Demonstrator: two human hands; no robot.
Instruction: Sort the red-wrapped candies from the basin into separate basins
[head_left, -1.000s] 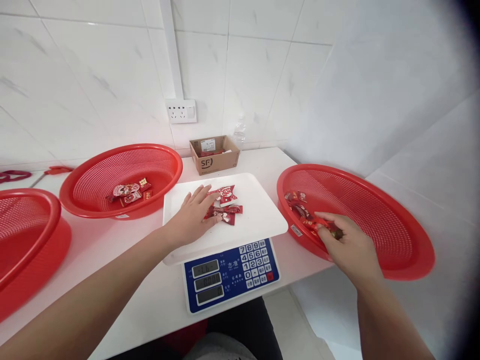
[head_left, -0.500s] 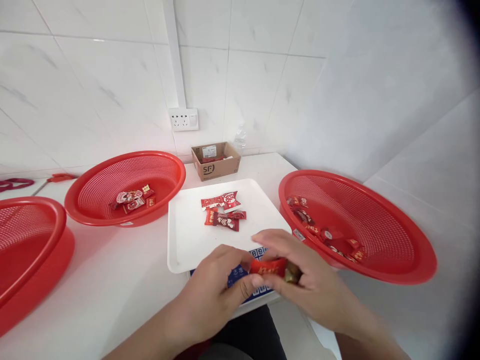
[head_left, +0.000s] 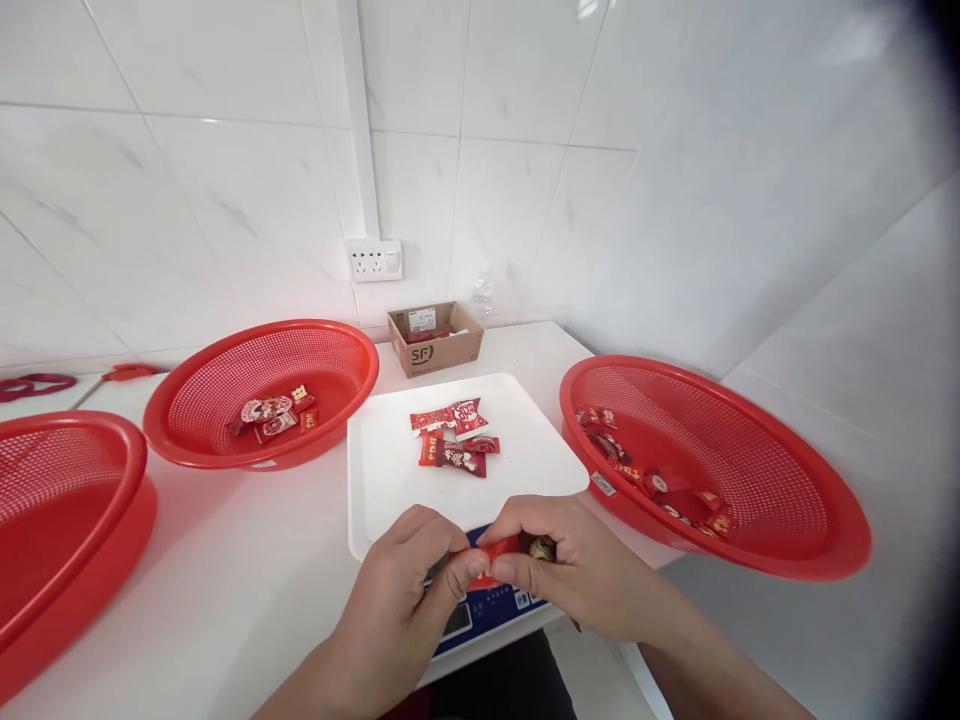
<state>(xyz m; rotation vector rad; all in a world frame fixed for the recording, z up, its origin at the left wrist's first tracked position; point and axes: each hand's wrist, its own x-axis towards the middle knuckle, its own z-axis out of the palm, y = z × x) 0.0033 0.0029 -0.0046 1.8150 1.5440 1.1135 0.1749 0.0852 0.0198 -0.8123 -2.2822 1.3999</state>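
**Together, both hands are pinching one sweet over the scale**

We are holding a red-wrapped sweet (head_left: 491, 552) between our two hands, low over the front edge of the electronic scale (head_left: 487, 612). Our left hand (head_left: 409, 590) is closing thumb and forefinger on one end of the wrapper, and our right hand (head_left: 570, 570) is gripping the other end. A small golden-brown piece (head_left: 541, 548) is showing under the right fingers; we cannot tell what it is. Taking the wrapper at both ends is, we judge, keeping it stretched and steady, and holding it off the tray is keeping its weight off the scale.

The scale's white tray (head_left: 375, 480) is carrying a small cluster of red sweets (head_left: 454, 440) near its middle, well apart from our hands. On our right, a red mesh basket (head_left: 750, 470) is holding a loose scatter of wrapped sweets (head_left: 660, 485) along its near wall. Behind the tray to our left, a second red basket (head_left: 195, 370) is holding a few red packets (head_left: 274, 412) bunched at its bottom. A third red basket (head_left: 67, 480) is showing only in part at the far left. At the back, an open cardboard box (head_left: 435, 345) is sitting against the tiled wall with something red inside.
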